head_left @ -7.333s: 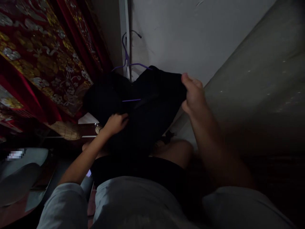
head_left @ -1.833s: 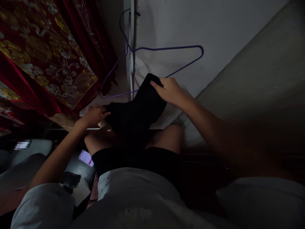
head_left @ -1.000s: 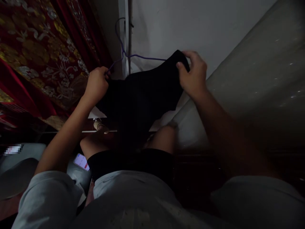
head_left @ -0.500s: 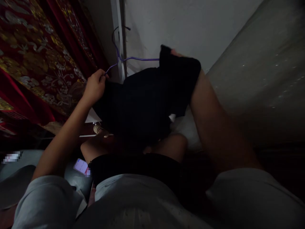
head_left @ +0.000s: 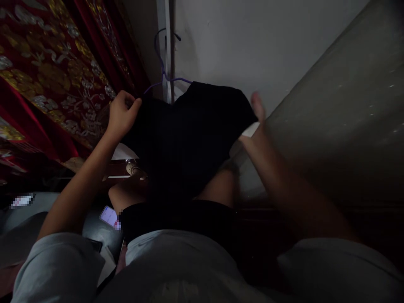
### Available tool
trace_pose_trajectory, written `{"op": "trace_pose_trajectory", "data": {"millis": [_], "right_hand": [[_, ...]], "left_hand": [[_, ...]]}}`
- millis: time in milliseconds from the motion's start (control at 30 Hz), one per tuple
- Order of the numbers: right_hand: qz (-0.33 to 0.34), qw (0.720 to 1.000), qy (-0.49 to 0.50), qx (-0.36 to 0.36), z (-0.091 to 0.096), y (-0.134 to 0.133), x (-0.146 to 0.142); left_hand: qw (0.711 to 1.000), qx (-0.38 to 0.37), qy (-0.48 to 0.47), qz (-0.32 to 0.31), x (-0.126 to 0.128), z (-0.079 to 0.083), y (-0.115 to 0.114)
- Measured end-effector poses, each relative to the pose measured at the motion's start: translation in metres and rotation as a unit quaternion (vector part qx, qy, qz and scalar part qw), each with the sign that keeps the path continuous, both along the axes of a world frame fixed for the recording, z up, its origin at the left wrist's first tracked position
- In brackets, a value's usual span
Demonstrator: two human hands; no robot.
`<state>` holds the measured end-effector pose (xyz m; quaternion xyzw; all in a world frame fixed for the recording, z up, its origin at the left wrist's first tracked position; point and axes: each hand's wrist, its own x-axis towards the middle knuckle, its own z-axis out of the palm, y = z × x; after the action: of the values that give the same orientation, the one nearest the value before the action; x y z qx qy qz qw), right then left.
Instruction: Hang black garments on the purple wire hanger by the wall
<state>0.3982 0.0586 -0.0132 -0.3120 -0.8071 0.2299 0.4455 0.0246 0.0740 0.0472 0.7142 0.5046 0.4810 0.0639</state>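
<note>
A black shirt [head_left: 189, 130] hangs spread out in front of me on a purple wire hanger [head_left: 181, 79]. The hanger's hook end is looped by an upright metal bar. My left hand [head_left: 122, 112] pinches the shirt's left shoulder close to the hanger's end. At the opposite side, my right hand [head_left: 258, 108] is beside the sleeve edge, slightly blurred, its fingers stretched upward and apart from the cloth. A small white patch [head_left: 251, 129], perhaps a label, shows at the sleeve edge over my right wrist. The shirt covers most of the hanger's right arm.
Red cloth with gold and silver embroidery [head_left: 53, 71] hangs at the left. A metal upright [head_left: 168, 38] stands before a pale wall [head_left: 252, 42]. Greyish plastic sheeting [head_left: 331, 126] bulges at the right. A lit phone [head_left: 109, 216] lies on a grey seat beside my leg.
The shirt's right shoulder has come down over the hanger's right arm. My right hand has come out from under the bunched cloth and moved right and down. My left hand keeps its pinch.
</note>
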Motion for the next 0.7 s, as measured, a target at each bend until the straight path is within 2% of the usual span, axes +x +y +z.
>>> {"op": "trace_pose_trajectory", "data": {"millis": [67, 133, 167, 300, 400, 467, 533, 567, 633, 700], "right_hand": [[-0.059, 0.995, 0.07, 0.023, 0.004, -0.007, 0.01], [-0.115, 0.98, 0.158, 0.029, 0.017, -0.015, 0.016], [-0.121, 0.973, 0.196, 0.013, 0.027, -0.02, 0.015], [-0.045, 0.949, 0.297, -0.094, 0.075, -0.044, -0.01], [0.02, 0.937, 0.316, -0.146, 0.095, -0.065, -0.031], [0.109, 0.937, 0.254, -0.214, 0.098, -0.076, -0.037], [0.184, 0.941, 0.125, -0.255, 0.094, -0.081, -0.04], [0.192, 0.947, 0.054, -0.253, 0.09, -0.081, -0.041], [0.158, 0.963, -0.047, -0.215, 0.079, -0.077, -0.045], [0.119, 0.976, -0.072, -0.167, 0.061, -0.067, -0.054]], "left_hand": [[1.0, 0.016, 0.003, -0.019, 0.0, 0.003, -0.004], [0.999, 0.027, 0.004, -0.045, 0.003, 0.01, -0.004], [0.998, 0.031, 0.003, -0.059, 0.004, 0.014, -0.003], [0.994, 0.048, 0.002, -0.101, 0.001, 0.027, 0.003], [0.991, 0.065, 0.045, -0.104, -0.011, 0.032, 0.001], [0.989, 0.081, 0.074, -0.097, -0.017, 0.029, -0.004], [0.988, 0.087, 0.082, -0.102, -0.019, 0.023, -0.011], [0.987, 0.085, 0.079, -0.114, -0.017, 0.019, -0.016], [0.982, 0.084, 0.064, -0.157, -0.01, 0.009, -0.025], [0.973, 0.082, 0.051, -0.209, 0.001, 0.002, -0.035]]}}
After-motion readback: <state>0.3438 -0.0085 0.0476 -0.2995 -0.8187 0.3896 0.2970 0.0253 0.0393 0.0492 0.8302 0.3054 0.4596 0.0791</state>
